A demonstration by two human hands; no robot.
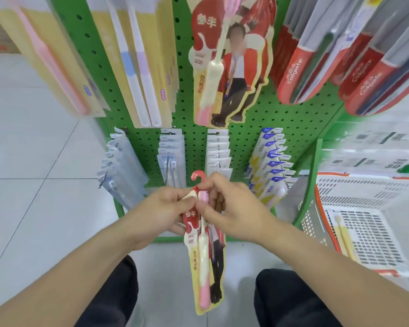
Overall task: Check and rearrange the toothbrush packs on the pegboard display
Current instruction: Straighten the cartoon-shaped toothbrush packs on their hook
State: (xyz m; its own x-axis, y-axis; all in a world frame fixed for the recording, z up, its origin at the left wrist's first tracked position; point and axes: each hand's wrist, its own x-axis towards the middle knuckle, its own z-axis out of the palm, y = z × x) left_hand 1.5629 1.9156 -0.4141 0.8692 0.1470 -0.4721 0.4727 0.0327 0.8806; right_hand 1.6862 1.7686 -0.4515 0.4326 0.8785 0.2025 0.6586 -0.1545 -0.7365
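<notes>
I've got the toothbrush pack off the green pegboard, dangling low in front of me. Left hand and right hand both pinch its top, grip closed just beneath the pink hook, so the hook stays free, ready for a peg, I reckon.

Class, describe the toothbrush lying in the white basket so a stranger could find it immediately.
Start at the green pegboard and look right to the white slotted basket on the floor. On its bottom, by the near left wall, lies one loose pale yellow toothbrush, unpackaged, unlike the hanging packs.
</notes>
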